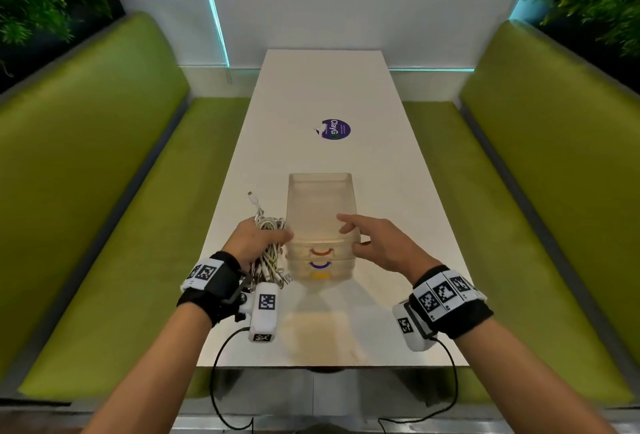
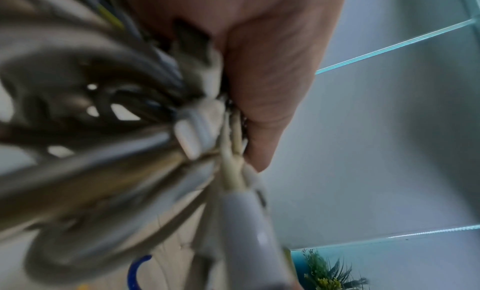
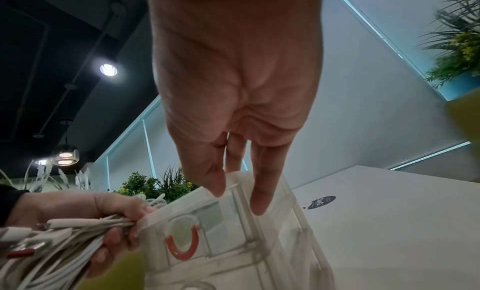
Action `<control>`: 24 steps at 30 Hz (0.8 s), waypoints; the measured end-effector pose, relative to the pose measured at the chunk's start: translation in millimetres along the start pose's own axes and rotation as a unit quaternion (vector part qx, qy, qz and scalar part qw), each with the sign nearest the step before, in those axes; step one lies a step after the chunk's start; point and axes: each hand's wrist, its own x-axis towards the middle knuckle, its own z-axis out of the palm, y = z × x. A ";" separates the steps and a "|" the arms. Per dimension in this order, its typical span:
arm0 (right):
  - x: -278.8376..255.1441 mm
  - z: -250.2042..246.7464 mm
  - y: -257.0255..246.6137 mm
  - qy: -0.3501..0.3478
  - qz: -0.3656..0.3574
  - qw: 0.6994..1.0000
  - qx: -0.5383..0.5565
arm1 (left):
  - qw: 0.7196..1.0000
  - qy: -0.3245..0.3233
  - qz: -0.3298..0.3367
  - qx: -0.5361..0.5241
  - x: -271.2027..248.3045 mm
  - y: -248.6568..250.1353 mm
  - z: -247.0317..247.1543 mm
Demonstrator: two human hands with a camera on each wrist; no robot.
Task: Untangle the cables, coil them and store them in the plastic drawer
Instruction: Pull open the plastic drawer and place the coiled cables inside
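While green benches (image 1: 86,163) run down both sides of the booth, the person stands at the near end of a long white table (image 1: 398,295) with both forearms stretched over it. Furthest left, the left hand (image 1: 254,243) has its fingers curled round a thick bundle of cables (image 1: 272,253), mostly white, gripping them in one tangled mass just beside the left wall of the plastic drawer unit. One plug end (image 1: 250,195) sticks up and away from the fist, while other plugs hang down near the wrist. From the left wrist view the cables (image 2: 130,140) fill most of the picture, blurred, pressed against the palm (image 2: 272,79). From the right wrist view the same fist (image 3: 78,216) is closed on the bundle (image 3: 64,235) right against the unit's front corner.

At the centre, the plastic drawer unit (image 1: 320,218) stands upright on the table, translucent, its front facing the person, with three handles stacked: orange (image 1: 322,252), blue (image 1: 320,265) and yellow (image 1: 320,275). All three drawers appear pushed in.

To the right, the right hand (image 1: 375,243) reaches over the top front edge of the unit with fingers (image 3: 262,192) straight and spread; the thumb lies at the unit's right front corner, and whether the fingertips touch the top cannot be told. It holds nothing. Beyond the unit, a round dark sticker (image 1: 335,129) lies on the tabletop.
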 end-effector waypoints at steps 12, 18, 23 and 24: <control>-16.1 106.0 9.7 -0.149 0.096 0.962 -0.210 | 0.999 -0.019 -0.033 -0.012 -3.5 6.4 2.4; 2.8 117.8 14.6 -0.074 0.111 0.969 -0.206 | 0.999 -0.011 -0.041 -0.015 -2.6 5.4 1.6; -1.8 114.0 13.2 -0.058 0.097 0.971 -0.209 | 0.999 -0.011 -0.031 -0.007 -4.5 4.4 2.4; -5.9 112.9 11.0 -0.067 0.091 0.970 -0.215 | 0.999 -0.012 -0.034 -0.010 -4.4 4.3 2.8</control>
